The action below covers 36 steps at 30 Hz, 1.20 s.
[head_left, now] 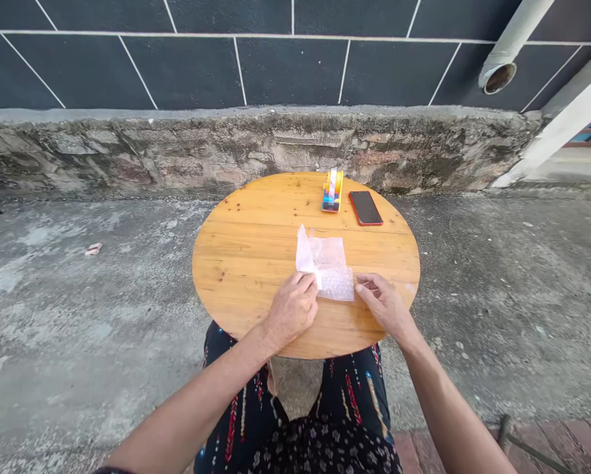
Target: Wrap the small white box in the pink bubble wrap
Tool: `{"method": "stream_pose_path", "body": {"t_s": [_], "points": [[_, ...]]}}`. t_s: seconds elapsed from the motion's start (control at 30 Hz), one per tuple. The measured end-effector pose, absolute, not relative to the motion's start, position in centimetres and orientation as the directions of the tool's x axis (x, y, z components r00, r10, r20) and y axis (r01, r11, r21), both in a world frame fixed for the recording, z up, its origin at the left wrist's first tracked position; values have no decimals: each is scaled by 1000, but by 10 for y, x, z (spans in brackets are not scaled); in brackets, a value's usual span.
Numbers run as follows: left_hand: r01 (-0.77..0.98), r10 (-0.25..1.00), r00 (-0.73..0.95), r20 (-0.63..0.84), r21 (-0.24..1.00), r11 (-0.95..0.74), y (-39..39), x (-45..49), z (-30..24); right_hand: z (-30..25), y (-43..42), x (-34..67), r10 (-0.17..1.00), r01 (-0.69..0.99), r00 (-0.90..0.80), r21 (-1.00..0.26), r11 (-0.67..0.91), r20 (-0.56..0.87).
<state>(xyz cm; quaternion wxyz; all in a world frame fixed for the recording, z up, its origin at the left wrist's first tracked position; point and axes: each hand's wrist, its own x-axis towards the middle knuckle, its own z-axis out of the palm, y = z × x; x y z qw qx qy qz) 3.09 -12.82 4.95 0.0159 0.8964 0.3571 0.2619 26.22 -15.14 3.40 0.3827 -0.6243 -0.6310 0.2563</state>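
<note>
A small sheet of clear bubble wrap [331, 266] lies on a round wooden table [256, 250], its left edge lifted up. My left hand [291, 309] is closed, pinching the wrap's near left corner. On the near right edge of the wrap rests my right hand [383, 304], its fingertips pressed together against it. Both forearms reach in from the bottom of the view.
At the table's far side stand a small yellow and multicoloured box [333, 191] and a red-cased phone [365, 208], lying flat. Rough concrete floor [78, 296] surrounds the table. A low stone ledge [177, 148], a dark tiled wall and a white pipe [503, 54] are behind.
</note>
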Motion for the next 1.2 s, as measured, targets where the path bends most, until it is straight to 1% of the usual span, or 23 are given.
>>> {"method": "stream_pose_path", "body": {"t_s": [0.1, 0.17, 0.2, 0.3, 0.33, 0.4, 0.47, 0.5, 0.6, 0.67, 0.77, 0.87, 0.93, 1.07, 1.2], "points": [[633, 649, 616, 447, 210, -745, -128, 31, 51, 34, -144, 258, 990, 541, 61, -838, 72, 124], [632, 645, 623, 442, 200, -748, -128, 30, 52, 35, -140, 256, 996, 565, 40, -824, 42, 78], [632, 644, 625, 441, 198, -749, -128, 30, 52, 36, -138, 254, 998, 610, 34, -792, 28, 61], [629, 644, 627, 437, 203, -750, -128, 29, 53, 43, -137, 250, 999, 766, 27, -643, 9, 47], [628, 646, 627, 436, 207, -750, -128, 28, 53, 46, -137, 248, 998, 791, 21, -612, 16, 53], [626, 645, 625, 440, 210, -751, -128, 28, 53, 48, -139, 243, 998, 793, 3, -608, 38, 66], [623, 642, 623, 447, 212, -753, -128, 27, 52, 49, -141, 239, 998, 756, -6, -654, 44, 60], [620, 639, 623, 451, 214, -755, -127, 26, 52, 48, -142, 238, 999, 725, 0, -689, 22, 32], [602, 629, 624, 464, 227, -765, -126, 25, 50, 49, -146, 233, 989, 583, 32, -801, -135, -144], [587, 624, 618, 479, 246, -771, -125, 23, 48, 51, -147, 231, 967, 470, 44, -848, -243, -252], [568, 619, 606, 499, 274, -776, -124, 22, 46, 57, -146, 227, 949, 339, 54, -888, -311, -312], [561, 615, 608, 502, 277, -780, -123, 20, 44, 59, -141, 222, 944, 251, 93, -910, -331, -318], [559, 612, 611, 502, 273, -783, -122, 20, 43, 57, -138, 219, 942, 243, 127, -911, -333, -310], [556, 606, 618, 501, 267, -787, -120, 18, 43, 50, -132, 212, 956, 315, 150, -904, -289, -253], [547, 600, 625, 500, 267, -793, -119, 17, 44, 43, -126, 205, 968, 434, 184, -869, -237, -172]]}}
